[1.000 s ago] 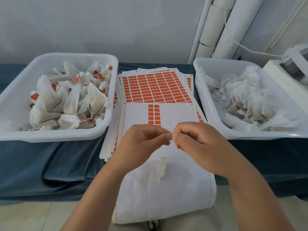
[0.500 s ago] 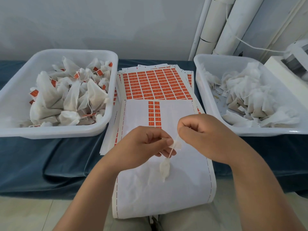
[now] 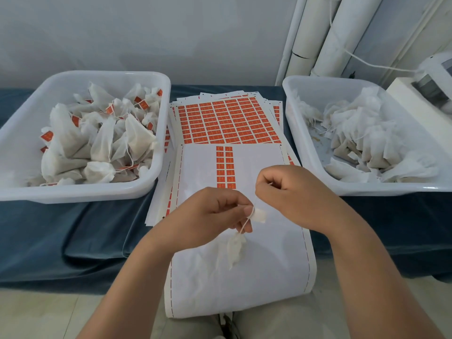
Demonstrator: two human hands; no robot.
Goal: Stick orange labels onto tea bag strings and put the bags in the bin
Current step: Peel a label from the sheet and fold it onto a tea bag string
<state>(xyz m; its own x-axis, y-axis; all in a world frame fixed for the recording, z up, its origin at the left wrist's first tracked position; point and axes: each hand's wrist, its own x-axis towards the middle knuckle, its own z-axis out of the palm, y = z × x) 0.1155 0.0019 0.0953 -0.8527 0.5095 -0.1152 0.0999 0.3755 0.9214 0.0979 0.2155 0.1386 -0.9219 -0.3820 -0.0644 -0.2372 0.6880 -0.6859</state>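
Observation:
A small white tea bag (image 3: pixel 235 249) hangs by its string below my hands, over a mostly used label sheet (image 3: pixel 264 265). My left hand (image 3: pixel 215 216) pinches the string beside a small white tab (image 3: pixel 259 214). My right hand (image 3: pixel 288 192) pinches the string's upper end, a little higher and to the right. A short column of orange labels (image 3: pixel 225 167) is left on this sheet. Behind it lies a full sheet of orange labels (image 3: pixel 226 123). The left bin (image 3: pixel 80 192) holds labelled tea bags. The right bin (image 3: pixel 303 148) holds unlabelled ones.
The bins and sheets rest on a dark blue cloth (image 3: pixel 73 241). White pipes (image 3: pixel 325 37) stand against the back wall. A white machine (image 3: pixel 430 81) with a cable sits at the far right. The sheet's front end hangs over my lap.
My hands have drawn apart: the right hand rose to the right with the string end, the left dropped slightly. The string is pulled out longer and the tea bag hangs lower.

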